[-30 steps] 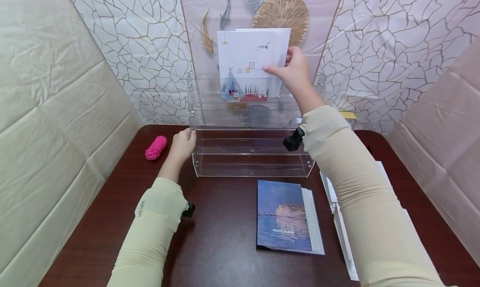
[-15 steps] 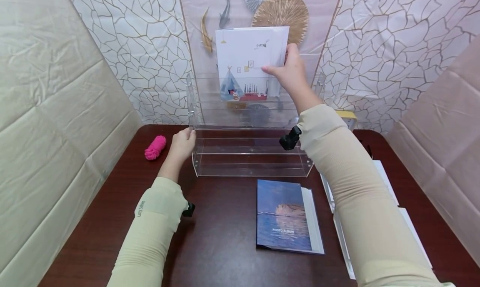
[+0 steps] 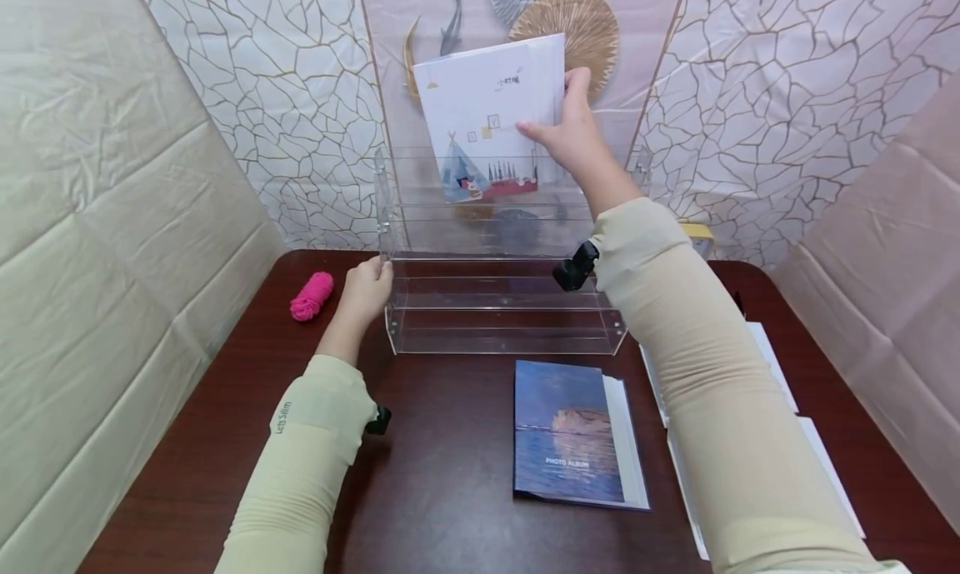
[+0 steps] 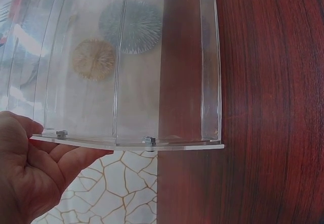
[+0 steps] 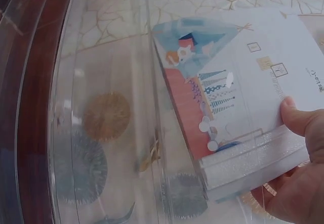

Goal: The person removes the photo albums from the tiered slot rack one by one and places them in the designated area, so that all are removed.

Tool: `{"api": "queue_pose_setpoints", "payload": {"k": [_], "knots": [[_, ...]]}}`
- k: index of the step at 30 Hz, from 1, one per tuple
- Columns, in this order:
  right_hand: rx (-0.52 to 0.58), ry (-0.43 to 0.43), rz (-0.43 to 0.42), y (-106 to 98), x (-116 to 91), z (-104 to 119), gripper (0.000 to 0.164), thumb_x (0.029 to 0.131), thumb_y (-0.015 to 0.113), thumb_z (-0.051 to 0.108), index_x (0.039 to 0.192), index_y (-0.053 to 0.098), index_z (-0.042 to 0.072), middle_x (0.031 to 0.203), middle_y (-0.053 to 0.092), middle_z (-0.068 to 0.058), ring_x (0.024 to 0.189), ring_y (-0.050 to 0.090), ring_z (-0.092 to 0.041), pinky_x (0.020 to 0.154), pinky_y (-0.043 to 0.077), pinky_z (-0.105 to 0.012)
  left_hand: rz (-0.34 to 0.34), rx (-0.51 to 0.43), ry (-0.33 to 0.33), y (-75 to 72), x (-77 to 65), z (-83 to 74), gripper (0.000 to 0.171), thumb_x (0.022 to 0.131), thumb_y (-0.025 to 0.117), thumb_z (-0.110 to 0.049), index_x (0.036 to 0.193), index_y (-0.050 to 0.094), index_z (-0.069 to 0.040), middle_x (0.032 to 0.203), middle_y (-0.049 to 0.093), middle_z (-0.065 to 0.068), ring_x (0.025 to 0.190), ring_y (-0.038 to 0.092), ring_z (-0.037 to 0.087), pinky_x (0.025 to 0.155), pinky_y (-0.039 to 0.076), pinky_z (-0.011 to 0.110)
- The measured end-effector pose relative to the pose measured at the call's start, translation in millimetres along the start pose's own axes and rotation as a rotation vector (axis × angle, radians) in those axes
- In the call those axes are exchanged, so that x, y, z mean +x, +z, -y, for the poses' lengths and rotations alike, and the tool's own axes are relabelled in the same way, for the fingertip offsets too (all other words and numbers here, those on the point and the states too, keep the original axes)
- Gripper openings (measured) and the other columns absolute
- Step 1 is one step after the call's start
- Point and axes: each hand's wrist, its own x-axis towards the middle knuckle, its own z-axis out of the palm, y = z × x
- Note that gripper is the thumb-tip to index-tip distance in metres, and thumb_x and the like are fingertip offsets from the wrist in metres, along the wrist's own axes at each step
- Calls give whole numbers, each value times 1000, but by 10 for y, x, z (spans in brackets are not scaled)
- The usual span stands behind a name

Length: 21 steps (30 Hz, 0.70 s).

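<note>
A white photo album with a blue tent drawing on its cover stands tilted at the top tier of a clear acrylic rack. My right hand grips its right edge, thumb on the front cover and fingers behind, as the right wrist view also shows. The album's lower part is seen through the clear top panel. My left hand holds the rack's left side panel; in the left wrist view its fingers lie on the panel's outer face. In front of the rack a blue photo album lies flat.
The dark wooden table carries a pink yarn skein left of the rack. White flat items lie at the right, partly under my right sleeve. A yellow-edged box-like object stands behind the right arm. A patterned cloth wall is close behind.
The white album has tilted, its top leaning left and its right side raised, as my right hand moved slightly up and left. My left hand stays on the rack.
</note>
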Motion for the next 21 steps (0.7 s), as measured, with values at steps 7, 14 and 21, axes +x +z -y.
{"api": "queue_pose_setpoints", "payload": {"k": [7, 14, 21], "knots": [[115, -13, 1, 29, 34, 23, 62, 82, 71, 12, 119, 21, 13, 119, 41, -2, 110, 40, -10, 93, 32, -17, -2, -14, 3, -4, -7, -10, 26, 97, 41, -14, 98, 59, 4, 74, 55, 19, 83, 52, 35, 81, 43, 46], [160, -55, 8, 11, 89, 64, 62, 82, 70, 4, 121, 23, 11, 121, 40, -2, 112, 40, -11, 92, 33, -18, 9, -21, 3, -21, -12, -30, 28, 97, 40, -15, 96, 59, 6, 66, 50, 15, 82, 51, 35, 80, 42, 47], [143, -58, 25, -33, 118, 153, 63, 82, 69, 4, 123, 23, 14, 124, 42, -3, 114, 43, -15, 94, 36, -24, 17, -24, -5, -32, -9, -19, 30, 97, 39, -15, 102, 60, 6, 71, 55, 18, 85, 52, 34, 82, 42, 46]]}}
